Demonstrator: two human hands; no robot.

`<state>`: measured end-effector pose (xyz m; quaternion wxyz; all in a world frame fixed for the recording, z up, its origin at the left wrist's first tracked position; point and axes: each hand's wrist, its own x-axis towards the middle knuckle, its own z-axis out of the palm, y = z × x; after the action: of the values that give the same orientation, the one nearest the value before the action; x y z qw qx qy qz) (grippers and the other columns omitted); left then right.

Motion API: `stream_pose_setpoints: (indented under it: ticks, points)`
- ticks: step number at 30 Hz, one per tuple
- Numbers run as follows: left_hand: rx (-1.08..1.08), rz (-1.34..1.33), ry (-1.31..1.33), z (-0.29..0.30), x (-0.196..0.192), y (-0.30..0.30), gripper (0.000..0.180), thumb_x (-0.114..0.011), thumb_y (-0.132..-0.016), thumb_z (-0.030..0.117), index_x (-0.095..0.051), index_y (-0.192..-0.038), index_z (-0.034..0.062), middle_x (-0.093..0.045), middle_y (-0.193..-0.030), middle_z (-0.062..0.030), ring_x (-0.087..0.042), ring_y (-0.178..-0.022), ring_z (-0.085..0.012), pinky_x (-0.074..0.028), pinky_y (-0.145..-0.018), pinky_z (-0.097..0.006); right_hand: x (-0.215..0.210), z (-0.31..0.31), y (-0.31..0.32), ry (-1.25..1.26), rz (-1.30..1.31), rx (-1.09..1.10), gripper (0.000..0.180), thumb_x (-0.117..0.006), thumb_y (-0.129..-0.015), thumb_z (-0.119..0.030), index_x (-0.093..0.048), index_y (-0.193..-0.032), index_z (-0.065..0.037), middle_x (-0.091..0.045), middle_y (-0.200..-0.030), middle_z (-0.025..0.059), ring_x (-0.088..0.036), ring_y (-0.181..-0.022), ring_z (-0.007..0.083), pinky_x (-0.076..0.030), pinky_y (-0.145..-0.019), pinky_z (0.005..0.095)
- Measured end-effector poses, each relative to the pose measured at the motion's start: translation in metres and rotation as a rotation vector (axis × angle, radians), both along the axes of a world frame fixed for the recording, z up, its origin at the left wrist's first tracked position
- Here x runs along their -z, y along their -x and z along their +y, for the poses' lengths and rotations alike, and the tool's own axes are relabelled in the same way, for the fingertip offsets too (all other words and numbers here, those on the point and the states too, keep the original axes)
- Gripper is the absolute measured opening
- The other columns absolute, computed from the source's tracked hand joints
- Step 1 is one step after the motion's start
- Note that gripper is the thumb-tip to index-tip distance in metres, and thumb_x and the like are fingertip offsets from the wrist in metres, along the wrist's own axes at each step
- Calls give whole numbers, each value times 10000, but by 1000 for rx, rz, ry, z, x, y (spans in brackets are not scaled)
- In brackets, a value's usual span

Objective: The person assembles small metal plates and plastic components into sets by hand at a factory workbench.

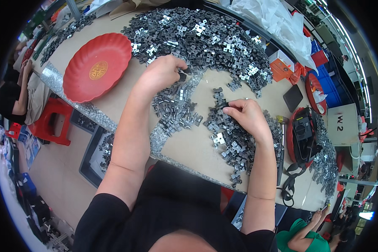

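Observation:
My left hand [161,72] is over the near edge of a large heap of small bent metal clips [197,35], fingers curled with dark tips pointing down. Anything between them is too small to make out. My right hand [248,116] pinches at the top of a smaller pile of the same clips [231,140]. Thumb and finger come together at a dark spot there; whether a clip is held is unclear. Between both hands, a loose group of clips [176,111] is spread on the table [185,145].
A red scalloped plate [82,69] lies left of my left arm. On the right are an orange-and-white box [280,66], a dark flat pad [293,98] and a black device [303,133] in a red dish. A red stool [54,119] and other people are beyond the table.

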<state>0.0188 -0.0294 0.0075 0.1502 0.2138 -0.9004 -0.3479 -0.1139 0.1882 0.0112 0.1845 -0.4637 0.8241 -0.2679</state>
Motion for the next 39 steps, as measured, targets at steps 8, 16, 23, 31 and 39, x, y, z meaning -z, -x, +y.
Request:
stream_pose_setpoints:
  ticks: [8,16,23,31,39]
  points:
    - [46,-316,284,28,6,13,243,-543,-592,37,-600,-828,37,-578,-798,-145,-550,-788,-301,-434,-687,-372,-26,12,16,-117,14,112,265,-636,-670,-236,-602,-720,22,-554,-567,120,-548,-540,197,-412,-530,300]
    - [102,108,-269,25,16,24,221,-515,-651,-24,-578,-863,-10,-561,-673,-86,-549,-647,-163,-416,-588,-249,9,-28,49,68,244,204,269,-663,-630,-194,-609,-835,-27,-593,-692,132,-571,-649,268,-436,-608,346]
    - [196,141,-1202,28,6,23,120,-571,-761,92,-547,-874,61,-552,-614,-12,-406,-407,-5,-256,-353,-132,20,-43,53,-40,494,2,273,-623,-668,-139,-585,-925,-57,-549,-883,111,-552,-765,278,-428,-685,348]
    - [314,308,-1358,36,6,28,152,-509,-778,45,-508,-925,5,-585,-789,-104,-539,-567,-85,-449,-499,-185,15,-26,56,0,300,127,239,-575,-719,-93,-552,-944,-16,-553,-746,120,-577,-676,251,-456,-611,343]
    - [323,302,-1290,45,6,29,182,-507,-788,55,-498,-961,0,-569,-835,-74,-572,-719,-112,-478,-653,-215,3,-4,28,415,-878,148,253,-537,-800,-102,-516,-1008,40,-530,-634,36,-506,-482,92,-451,-452,201]
